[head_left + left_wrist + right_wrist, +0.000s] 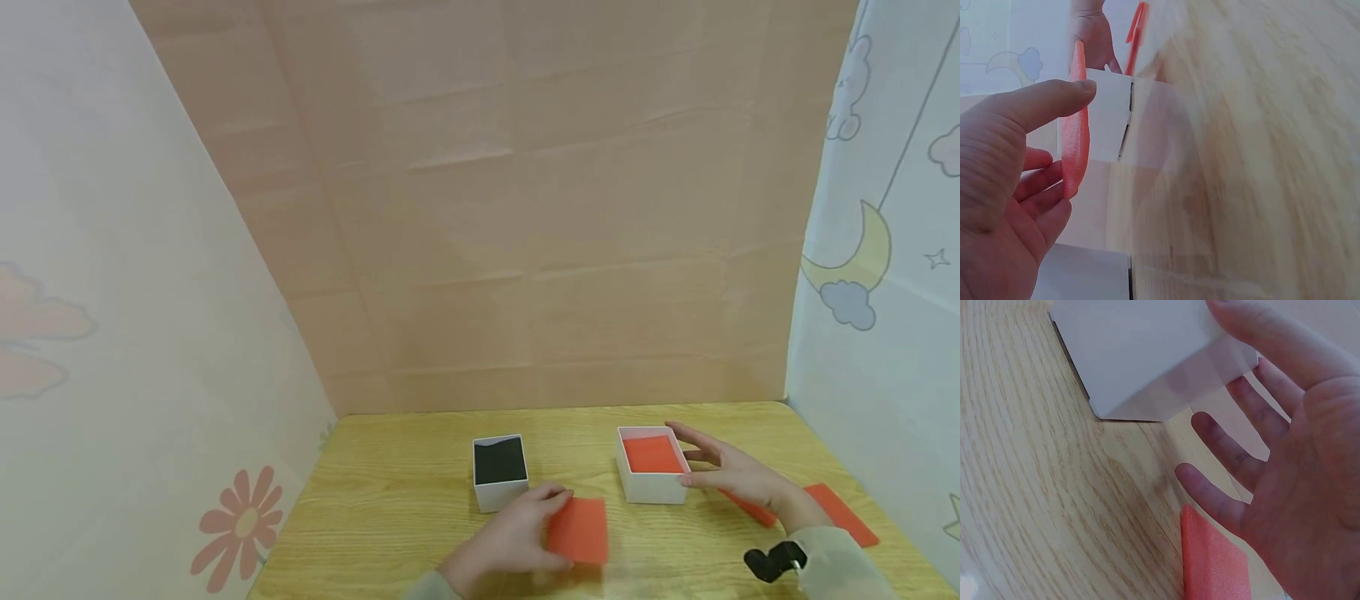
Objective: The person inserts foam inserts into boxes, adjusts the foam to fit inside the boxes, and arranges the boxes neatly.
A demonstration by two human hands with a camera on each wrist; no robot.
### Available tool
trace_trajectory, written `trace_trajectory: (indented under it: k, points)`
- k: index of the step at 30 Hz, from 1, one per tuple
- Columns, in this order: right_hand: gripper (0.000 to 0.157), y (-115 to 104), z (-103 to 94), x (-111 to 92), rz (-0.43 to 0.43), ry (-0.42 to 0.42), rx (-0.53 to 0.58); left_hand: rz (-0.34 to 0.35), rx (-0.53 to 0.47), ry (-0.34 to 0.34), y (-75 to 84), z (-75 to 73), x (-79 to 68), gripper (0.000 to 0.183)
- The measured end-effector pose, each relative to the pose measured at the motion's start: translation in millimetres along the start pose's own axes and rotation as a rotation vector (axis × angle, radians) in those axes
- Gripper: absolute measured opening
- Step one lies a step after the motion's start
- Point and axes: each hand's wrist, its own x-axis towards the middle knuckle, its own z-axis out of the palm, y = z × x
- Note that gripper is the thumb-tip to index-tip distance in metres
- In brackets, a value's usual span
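Note:
My left hand [517, 533] pinches a soft red foam square [585, 533] by its edges, thumb on one side and fingers on the other. In the left wrist view the foam square [1075, 147] appears edge-on and slightly bowed. At the right, a white open-topped box [654, 488] has a red piece [651, 454] inside. Spread along that box's right side is my right hand [742, 479], its thumb at the near corner and fingers extended toward the far corner. The right wrist view shows the fairly straight fingers [1225, 447] beside the box's wall [1141, 350].
Left of centre stands a second white box [501, 498] with a black piece [498, 463] in it. Two more red foam pieces lie right of the boxes, one [843, 515] near the table's right side and one [752, 508] partly under the right wrist. Fabric walls enclose the wooden table [390, 475].

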Motion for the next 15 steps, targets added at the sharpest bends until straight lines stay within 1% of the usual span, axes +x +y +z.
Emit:
trace_trajectory:
  k: [3,7,15]
  points:
    - [0.089,0,0.7,1,0.001,-0.001,0.003,0.002,-0.008,0.007,1.4,-0.9,5.7,0.093]
    - [0.089,0,1.8,2,0.000,-0.002,0.015,-0.016,-0.050,0.028,3.3,-1.3,12.3,0.093]
    - [0.088,-1,2.4,0,-0.022,-0.007,0.032,-0.049,-0.186,0.068,9.8,-3.9,26.3,0.092]
